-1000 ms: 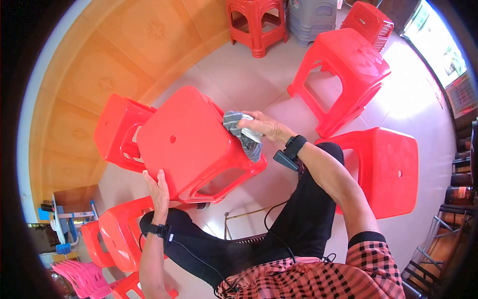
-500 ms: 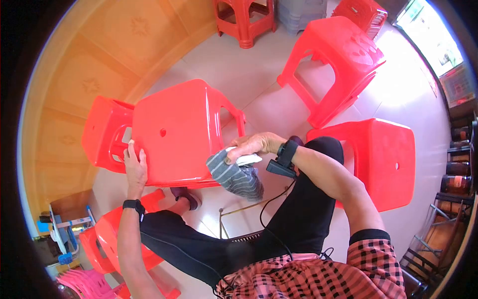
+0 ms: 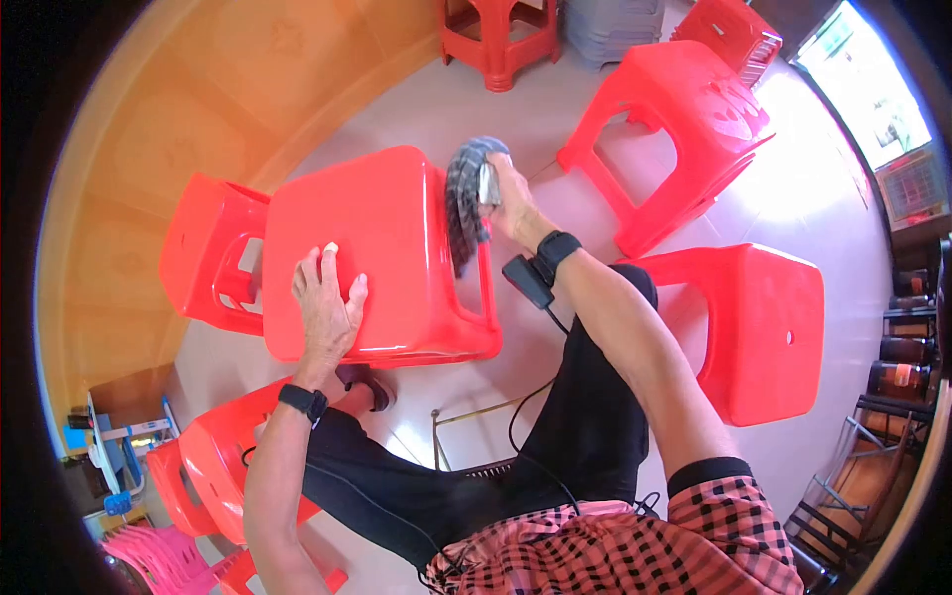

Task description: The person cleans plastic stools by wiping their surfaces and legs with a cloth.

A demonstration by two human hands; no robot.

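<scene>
A red plastic stool is in front of me with its square seat facing up. My left hand lies on the seat near its front edge, fingers spread. At the stool's right side my right hand grips a grey striped cloth, which hangs down beside the seat edge and legs. Something white shows between the cloth and my fingers. Both wrists wear black bands.
Another red stool touches the left side. More stand at the upper right, right and lower left. Grey stacked stools are at the back, and an orange wall curves along the left.
My left hand has moved from the stool's left edge onto its seat. My right hand, still holding the cloth, dipped toward the near corner, then moved back up along the right side.
</scene>
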